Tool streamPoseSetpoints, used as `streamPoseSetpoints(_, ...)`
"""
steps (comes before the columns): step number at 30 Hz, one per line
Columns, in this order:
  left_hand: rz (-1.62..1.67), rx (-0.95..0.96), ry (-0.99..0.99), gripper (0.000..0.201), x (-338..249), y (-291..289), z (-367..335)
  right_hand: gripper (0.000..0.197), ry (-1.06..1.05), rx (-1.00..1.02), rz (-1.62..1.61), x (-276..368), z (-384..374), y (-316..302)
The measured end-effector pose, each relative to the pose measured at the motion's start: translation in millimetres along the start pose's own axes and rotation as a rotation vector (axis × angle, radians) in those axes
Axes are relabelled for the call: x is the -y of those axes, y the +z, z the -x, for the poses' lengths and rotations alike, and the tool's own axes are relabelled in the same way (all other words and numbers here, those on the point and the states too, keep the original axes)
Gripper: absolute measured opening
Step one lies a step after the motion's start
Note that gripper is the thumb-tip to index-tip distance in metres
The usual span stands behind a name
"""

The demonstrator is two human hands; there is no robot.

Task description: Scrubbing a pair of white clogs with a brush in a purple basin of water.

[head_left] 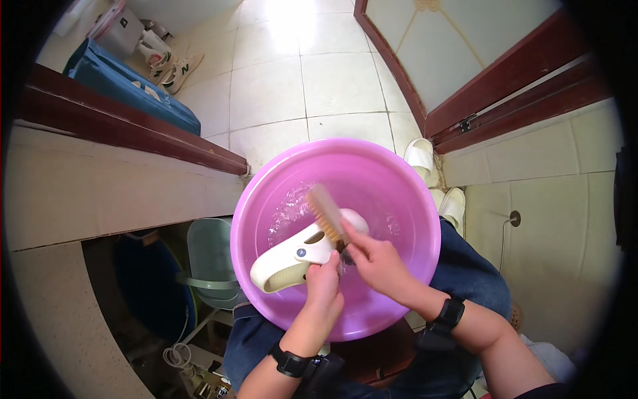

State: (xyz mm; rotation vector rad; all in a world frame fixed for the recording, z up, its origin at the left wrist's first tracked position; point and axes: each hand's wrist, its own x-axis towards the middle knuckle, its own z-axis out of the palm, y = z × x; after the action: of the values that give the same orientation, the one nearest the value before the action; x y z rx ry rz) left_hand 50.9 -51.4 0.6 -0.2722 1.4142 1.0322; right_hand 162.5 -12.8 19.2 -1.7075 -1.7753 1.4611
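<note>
- A wide pink basin [415, 246] fills the middle of the frame, sitting between the person's knees, with rippling water [287, 216] in it.
- The white clog [286, 251] is over that basin, a little left of its centre; whether it touches the water I can't tell.
- At left of the frame stands a pale green tub [211, 243]; its contents are hard to make out.
- Pale floor tiles [269, 96] run to the top; a dark-red-framed door [438, 56] is upper right, a blue bag [126, 86] upper left.
- The clog's long axis slants from lower left, where its strap loops, to the rounded end at upper right.
- The left hand [324, 286] pinches the clog's near side.
- The right hand [380, 263] is closed round a blurred brush [325, 205], bristles facing the clog.
</note>
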Motion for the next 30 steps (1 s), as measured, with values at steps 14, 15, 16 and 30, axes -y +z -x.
streamPoseSetpoints(14,0.022,0.072,-0.019,0.035,1.6,-7.3,6.9,0.053,-0.032,0.063,0.578,19.9,-4.9,-26.2)
streamPoseSetpoints(15,0.005,0.061,-0.027,0.034,1.6,-6.9,6.9,0.053,0.006,0.044,0.636,18.4,-5.9,-27.9)
streamPoseSetpoints(16,0.006,0.067,-0.028,0.034,1.6,-7.2,6.4,0.053,0.007,0.041,0.64,19.8,-5.3,-28.0)
streamPoseSetpoints(30,-0.045,0.011,-0.03,0.036,-4.2,-22.1,-0.3,0.055,-0.177,0.177,0.428,6.7,-2.3,-16.6)
